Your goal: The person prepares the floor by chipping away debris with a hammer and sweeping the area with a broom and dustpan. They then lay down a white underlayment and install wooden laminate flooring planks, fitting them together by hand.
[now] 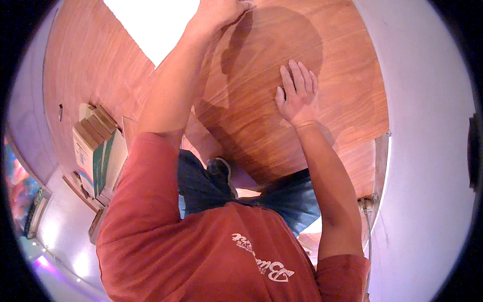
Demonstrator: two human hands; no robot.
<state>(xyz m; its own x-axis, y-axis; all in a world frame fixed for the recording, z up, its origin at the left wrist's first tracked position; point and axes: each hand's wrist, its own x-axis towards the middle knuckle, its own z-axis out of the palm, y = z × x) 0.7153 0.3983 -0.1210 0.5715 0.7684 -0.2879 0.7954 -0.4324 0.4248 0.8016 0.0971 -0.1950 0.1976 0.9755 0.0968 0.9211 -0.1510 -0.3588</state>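
Observation:
My right hand [299,95] lies on a large reddish-brown wood panel [347,95], palm down, with its fingers stretched out and slightly apart. Farther off, my left hand [221,11] reaches to the top of the view near the panel's left side. One digit of it points right over the wood, while the other fingers are cut off or hidden. Both hands and arms throw dark shadows across the grain. Beside my left forearm, a bright white area [156,25] with a sharp corner breaks the wood surface; what it is I cannot make out.
At the left stands a white and green box-like bundle [95,151] with wood blocks at its top. A pale wall or surface [427,126] curves along the right. My jeans [201,181] and a dark shoe [220,170] are close to the panel's near edge. A thin cable [368,226] hangs at lower right.

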